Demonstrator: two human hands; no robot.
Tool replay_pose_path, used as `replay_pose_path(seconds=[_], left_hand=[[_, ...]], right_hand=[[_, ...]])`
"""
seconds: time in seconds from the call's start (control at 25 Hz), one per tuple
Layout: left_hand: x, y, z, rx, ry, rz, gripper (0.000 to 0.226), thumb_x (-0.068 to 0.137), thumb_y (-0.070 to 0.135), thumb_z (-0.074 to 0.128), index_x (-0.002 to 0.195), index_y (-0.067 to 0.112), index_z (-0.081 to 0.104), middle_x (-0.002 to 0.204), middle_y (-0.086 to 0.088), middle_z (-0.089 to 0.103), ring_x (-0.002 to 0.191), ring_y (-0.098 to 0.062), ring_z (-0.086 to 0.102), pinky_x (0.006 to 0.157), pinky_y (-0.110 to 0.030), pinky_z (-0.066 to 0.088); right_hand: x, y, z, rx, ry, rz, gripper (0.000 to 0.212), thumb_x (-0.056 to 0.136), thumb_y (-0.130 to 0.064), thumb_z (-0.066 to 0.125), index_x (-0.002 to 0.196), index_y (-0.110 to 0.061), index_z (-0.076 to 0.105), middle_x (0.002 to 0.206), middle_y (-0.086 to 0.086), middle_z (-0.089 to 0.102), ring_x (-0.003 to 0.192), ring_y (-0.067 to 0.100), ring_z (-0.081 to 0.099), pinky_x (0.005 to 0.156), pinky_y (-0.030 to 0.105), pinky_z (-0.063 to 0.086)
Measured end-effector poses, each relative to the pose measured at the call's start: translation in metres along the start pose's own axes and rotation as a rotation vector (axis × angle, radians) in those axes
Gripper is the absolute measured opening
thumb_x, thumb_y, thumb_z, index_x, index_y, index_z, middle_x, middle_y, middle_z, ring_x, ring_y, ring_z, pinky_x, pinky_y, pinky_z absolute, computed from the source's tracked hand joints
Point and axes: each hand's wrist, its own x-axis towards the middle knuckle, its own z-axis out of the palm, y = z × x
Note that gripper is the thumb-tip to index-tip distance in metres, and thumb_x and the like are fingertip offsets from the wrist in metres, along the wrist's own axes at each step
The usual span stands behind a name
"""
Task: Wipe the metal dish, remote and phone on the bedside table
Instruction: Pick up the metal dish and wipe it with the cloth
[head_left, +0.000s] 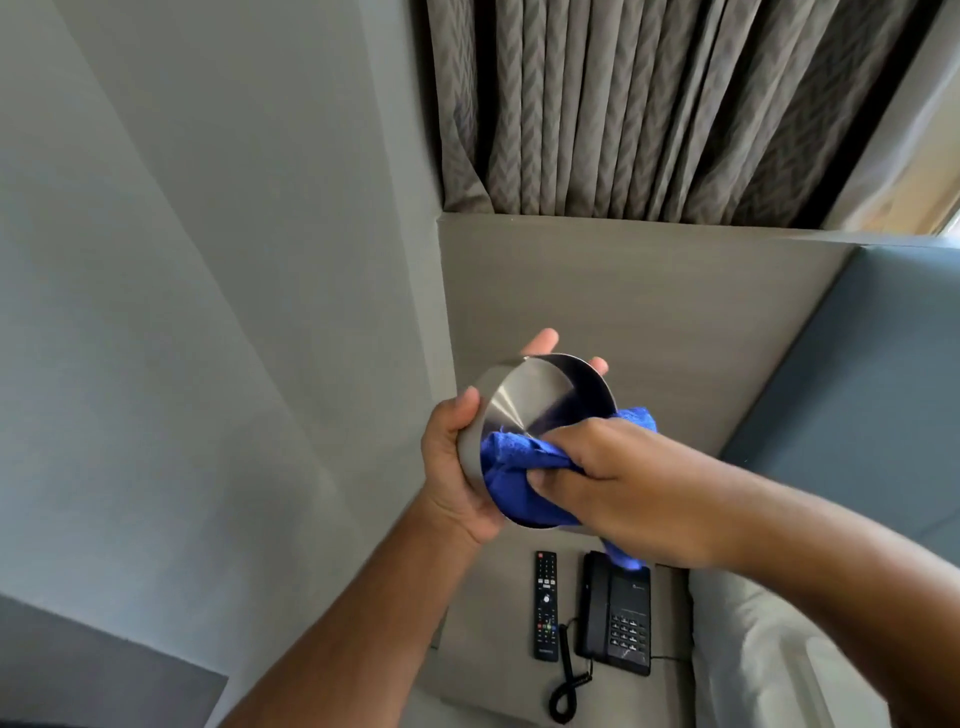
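I hold a round brushed metal dish up in the air, tilted so its inside faces me. My left hand grips its rim and outer wall from the left. My right hand is closed on a blue cloth, which is pressed into the dish's lower inside. Below, on the bedside table, a black remote lies lengthwise. Just right of it sits a black corded phone with its coiled cord trailing toward me.
A grey wall fills the left. Patterned curtains hang above a grey-brown panel behind the table. A blue-grey padded headboard and a white pillow lie to the right.
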Motion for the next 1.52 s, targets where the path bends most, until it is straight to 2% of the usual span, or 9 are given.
replay_pose_path(seconds=[0.2, 0.36, 0.44, 0.52, 0.72, 0.92, 1.24, 1.4, 1.52], left_hand=[[0.001, -0.006, -0.024, -0.173, -0.062, -0.064, 0.097, 0.076, 0.055, 0.057, 0.157, 0.013, 0.025, 0.157, -0.029, 0.018, 0.140, -0.046, 0.023, 0.115, -0.058, 0.016], [-0.010, -0.002, -0.046, -0.322, -0.099, -0.091, 0.092, 0.069, 0.062, 0.044, 0.151, 0.020, 0.039, 0.155, -0.028, 0.026, 0.128, -0.053, 0.038, 0.100, -0.066, 0.034], [-0.013, -0.005, -0.051, -0.352, -0.093, -0.074, 0.087, 0.077, 0.066, 0.038, 0.149, 0.018, 0.041, 0.153, -0.029, 0.033, 0.127, -0.052, 0.043, 0.100, -0.066, 0.035], [-0.014, -0.007, -0.056, -0.267, -0.069, -0.027, 0.090, 0.078, 0.058, 0.059, 0.153, 0.015, 0.034, 0.150, -0.028, 0.039, 0.129, -0.047, 0.044, 0.104, -0.061, 0.036], [-0.010, -0.004, -0.060, -0.087, -0.072, -0.015, 0.102, 0.075, 0.050, 0.069, 0.158, 0.015, 0.020, 0.161, -0.034, 0.010, 0.140, -0.048, 0.016, 0.116, -0.065, 0.002], [-0.017, -0.006, -0.063, -0.130, 0.032, -0.001, 0.097, 0.078, 0.048, 0.067, 0.157, 0.013, 0.022, 0.160, -0.035, 0.010, 0.136, -0.045, 0.023, 0.117, -0.061, 0.009], [-0.039, -0.001, -0.086, -0.148, 0.206, -0.036, 0.104, 0.070, 0.054, 0.074, 0.155, 0.012, 0.030, 0.154, -0.033, 0.024, 0.125, -0.041, 0.038, 0.102, -0.048, 0.038], [-0.038, 0.008, -0.094, -0.207, 0.101, -0.040, 0.100, 0.074, 0.050, 0.071, 0.155, 0.015, 0.024, 0.155, -0.029, 0.021, 0.126, -0.042, 0.037, 0.106, -0.051, 0.032], [-0.035, 0.024, -0.105, -0.283, -0.023, -0.017, 0.089, 0.077, 0.044, 0.071, 0.150, 0.012, 0.031, 0.147, -0.029, 0.042, 0.130, -0.042, 0.045, 0.109, -0.053, 0.034]], right_hand=[[-0.014, 0.022, -0.027, 0.084, 0.140, 0.052, 0.021, 0.086, -0.038, 0.042, 0.078, -0.023, 0.056, 0.061, -0.003, 0.065, 0.053, 0.012, 0.060, 0.051, 0.029, 0.046], [-0.020, 0.051, -0.048, 0.356, 0.481, 0.190, 0.041, 0.073, -0.051, 0.049, 0.091, -0.016, 0.061, 0.066, 0.016, 0.067, 0.059, 0.041, 0.063, 0.059, 0.050, 0.054], [-0.019, 0.053, -0.041, 0.359, 0.581, 0.182, 0.040, 0.077, -0.050, 0.049, 0.087, -0.013, 0.057, 0.056, 0.004, 0.060, 0.047, 0.025, 0.055, 0.051, 0.038, 0.049], [-0.013, 0.037, -0.022, 0.227, 0.625, 0.094, 0.025, 0.082, -0.041, 0.047, 0.080, -0.017, 0.053, 0.054, -0.012, 0.056, 0.043, 0.005, 0.047, 0.043, 0.022, 0.041], [0.014, 0.007, 0.052, -0.388, 0.161, -0.134, 0.011, 0.079, -0.020, 0.041, 0.087, -0.024, 0.048, 0.085, -0.009, 0.059, 0.083, 0.022, 0.056, 0.072, 0.034, 0.044], [0.027, 0.009, 0.073, -0.464, 0.058, -0.086, 0.010, 0.081, -0.022, 0.039, 0.077, -0.023, 0.048, 0.077, -0.006, 0.057, 0.077, 0.021, 0.050, 0.070, 0.033, 0.038], [0.060, -0.008, 0.083, 0.186, -0.078, 0.182, 0.025, 0.092, -0.024, 0.047, 0.070, -0.012, 0.051, 0.063, 0.007, 0.061, 0.055, 0.018, 0.055, 0.059, 0.038, 0.047], [0.070, -0.010, 0.077, 0.764, -0.033, 0.357, 0.023, 0.096, -0.021, 0.051, 0.089, -0.005, 0.065, 0.091, 0.020, 0.072, 0.083, 0.030, 0.069, 0.083, 0.046, 0.052], [0.055, -0.001, 0.051, 0.749, 0.103, 0.351, 0.020, 0.096, -0.019, 0.052, 0.090, -0.009, 0.069, 0.095, 0.016, 0.074, 0.089, 0.032, 0.070, 0.081, 0.044, 0.053]])
